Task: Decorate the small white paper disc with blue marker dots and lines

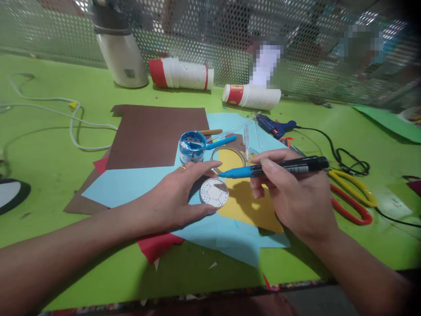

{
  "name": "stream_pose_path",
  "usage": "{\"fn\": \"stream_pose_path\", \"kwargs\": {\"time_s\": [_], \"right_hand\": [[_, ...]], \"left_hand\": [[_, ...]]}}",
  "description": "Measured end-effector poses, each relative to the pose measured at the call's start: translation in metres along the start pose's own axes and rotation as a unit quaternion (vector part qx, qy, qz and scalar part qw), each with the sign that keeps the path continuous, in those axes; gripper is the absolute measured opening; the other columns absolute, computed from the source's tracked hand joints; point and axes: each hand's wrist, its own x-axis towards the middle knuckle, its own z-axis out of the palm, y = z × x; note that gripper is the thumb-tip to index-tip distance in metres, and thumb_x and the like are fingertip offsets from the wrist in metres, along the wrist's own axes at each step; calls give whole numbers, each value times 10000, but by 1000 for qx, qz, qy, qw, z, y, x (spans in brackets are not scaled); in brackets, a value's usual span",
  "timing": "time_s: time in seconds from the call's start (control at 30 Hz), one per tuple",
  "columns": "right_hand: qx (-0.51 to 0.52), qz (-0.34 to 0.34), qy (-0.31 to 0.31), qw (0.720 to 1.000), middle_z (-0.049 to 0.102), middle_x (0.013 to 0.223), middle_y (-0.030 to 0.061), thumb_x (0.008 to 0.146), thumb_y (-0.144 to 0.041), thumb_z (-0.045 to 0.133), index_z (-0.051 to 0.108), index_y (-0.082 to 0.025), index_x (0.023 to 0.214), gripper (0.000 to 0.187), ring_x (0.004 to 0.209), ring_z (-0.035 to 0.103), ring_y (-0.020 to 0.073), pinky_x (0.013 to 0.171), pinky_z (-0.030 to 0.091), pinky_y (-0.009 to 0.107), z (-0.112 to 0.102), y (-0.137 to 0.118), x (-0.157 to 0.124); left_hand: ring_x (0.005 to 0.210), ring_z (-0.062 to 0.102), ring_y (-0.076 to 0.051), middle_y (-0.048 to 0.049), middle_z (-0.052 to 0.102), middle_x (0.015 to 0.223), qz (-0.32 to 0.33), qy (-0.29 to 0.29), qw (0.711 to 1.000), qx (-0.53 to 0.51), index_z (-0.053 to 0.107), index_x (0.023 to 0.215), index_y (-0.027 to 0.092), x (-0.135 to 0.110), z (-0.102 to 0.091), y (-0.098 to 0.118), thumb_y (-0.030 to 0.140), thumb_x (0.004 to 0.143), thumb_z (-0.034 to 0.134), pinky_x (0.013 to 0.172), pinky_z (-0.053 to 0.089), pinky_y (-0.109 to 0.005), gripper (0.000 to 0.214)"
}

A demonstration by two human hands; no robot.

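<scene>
**Marker (292,166) up close, white disc (214,193) down on the paper**

Watching from here, I'd guess the disc weighs next to nothing. Looks stiff and thin, sitting about where light-blue paper (194,228) meets a yellow sheet (246,215). I'd take it by the rim: the face has a drawn hexagon plus little blue dots, and ink like that could smudge.

Left hand (174,193) makes a wide C around it, thumb at the disc's 6 o'clock edge, index finger arching past 12. Can't tell if the far fingers actually press on it.

Right hand (296,197) has the marker pinched snugly, blue tip right by the disc's 12-to-1 o'clock edge. Probably light, hard plastic, maybe a bit slick, so gripping toward the front of the barrel makes sense to me.

Around the disc: jar of blue paint (193,151) at 11, ring (228,148) at 1, glue gun (276,126) nearer 2, scissors (371,198) out at 3. Jar's rim is smeared, so I'd grab that low.

Writing? Not much, sorry. Marker has a pale panel with maybe a barcode, print too tiny to read. Cup stack (259,98) farther back at 1 has a red panel with a gold mark, illegible. Same for the dark square on the flask (121,55), way back at 11.
</scene>
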Motion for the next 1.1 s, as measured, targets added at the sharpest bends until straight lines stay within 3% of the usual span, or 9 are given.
{"fn": "stream_pose_path", "kwargs": {"time_s": [0.17,0.47,0.83,1.1], "right_hand": [[36,-17,-22,999,628,637,-12,918,-316,608,672,-200,914,133,576,603,139,485,464,272,-3,2,3],[25,34,-130,991,622,673,-17,897,-253,619,651,-191,966,99,604,589,126,566,485,267,-3,3,1],[-96,1,-116,989,566,587,-44,916,-232,571,636,-173,899,89,521,543,95,518,463,232,7,2,-2],[-130,-16,-101,986,618,696,-41,885,-192,598,645,-205,881,49,560,559,79,540,474,216,6,5,-6]], "left_hand": [[1138,588,-267,-90,616,1275,1,0,1000,5,432,1388,215,0,0,1,302,763,715,974,473,-422,692],[1204,541,-294,-136,572,1322,24,3,1000,12,430,1403,159,-1,0,-1,331,763,713,1025,440,-451,721],[1201,552,-245,-93,574,1331,22,-19,999,-30,374,1429,172,-4,-5,2,231,776,670,1048,433,-399,720],[1224,543,-253,-62,604,1305,12,-11,1000,-9,372,1428,222,-2,-2,0,240,789,678,1049,423,-402,709]]}}
